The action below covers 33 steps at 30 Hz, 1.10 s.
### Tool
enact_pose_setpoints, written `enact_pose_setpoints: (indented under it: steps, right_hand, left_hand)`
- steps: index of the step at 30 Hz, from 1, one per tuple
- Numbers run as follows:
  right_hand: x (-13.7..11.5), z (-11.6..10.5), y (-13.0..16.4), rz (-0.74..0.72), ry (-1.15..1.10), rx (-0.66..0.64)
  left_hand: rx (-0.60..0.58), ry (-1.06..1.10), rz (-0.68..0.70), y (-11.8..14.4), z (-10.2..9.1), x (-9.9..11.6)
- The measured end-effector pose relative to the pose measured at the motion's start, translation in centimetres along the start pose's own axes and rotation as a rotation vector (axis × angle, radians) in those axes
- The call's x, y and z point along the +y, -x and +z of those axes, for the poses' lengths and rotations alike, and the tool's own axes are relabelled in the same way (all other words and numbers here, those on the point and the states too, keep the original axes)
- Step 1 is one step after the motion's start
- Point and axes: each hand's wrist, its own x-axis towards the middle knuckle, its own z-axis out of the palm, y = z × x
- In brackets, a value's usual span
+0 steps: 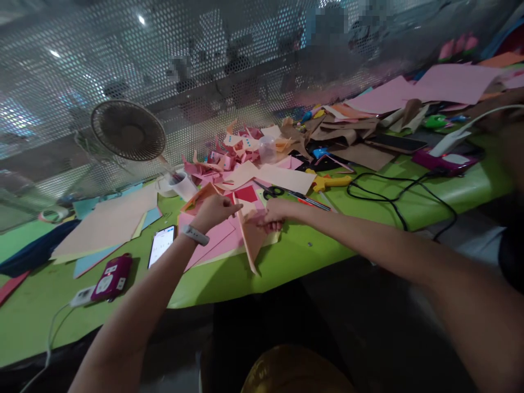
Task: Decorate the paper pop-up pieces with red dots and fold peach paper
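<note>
A folded peach paper (254,240) stands partly raised at the table's front edge, its long crease running toward me. My left hand (216,212), wearing a pale wristband (195,234), is closed with a fingertip and thumb at the paper's upper left edge. On the paper's right side, my right hand (276,213) has its fingers curled in and pinched at the sheet. Pink sheets (215,240) lie flat beneath, and a red piece of paper (246,194) shows just beyond. Scissors (270,191) rest right behind my right hand.
A phone (162,245) and a magenta power box (112,277) lie to the left, near a fan (127,131). Folded pink paper pieces (221,158) are heaped behind. At right are a yellow glue gun (331,181), black cables (395,191) and another magenta box (446,161).
</note>
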Motion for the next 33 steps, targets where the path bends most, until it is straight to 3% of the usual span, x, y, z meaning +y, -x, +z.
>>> enact_pose_setpoints:
  steps: [6, 17, 20, 23, 28, 33]
  right_hand:
    - [-1.1, 1.0, 1.6, -0.085, 0.346, 0.396]
    - [-1.1, 2.5, 2.3, -0.239, 0.409, 0.41]
    - [-1.3, 2.1, 2.4, -0.236, 0.343, 0.447]
    - [-1.3, 1.8, 2.3, -0.185, 0.425, 0.523]
    - [-0.5, 2.0, 1.7, -0.167, 0.63, 0.505]
    - [-0.5, 2.4, 1.7, -0.181, 0.612, 0.504]
  left_hand:
    - [0.147, 0.17, 0.006, 2.5, 2.7, -3.3]
    - [0.266, 0.577, -0.016, 2.3, 4.9, -4.6]
    - [0.249, 0.715, -0.032, 2.4, 5.2, -4.6]
    - [0.229, 0.784, -0.031, 2.5, 5.3, -4.5]
    - [0.201, 0.776, -0.026, 2.8, 5.2, -4.1]
    - [0.162, 0.912, -0.056, 2.6, 5.6, -4.0]
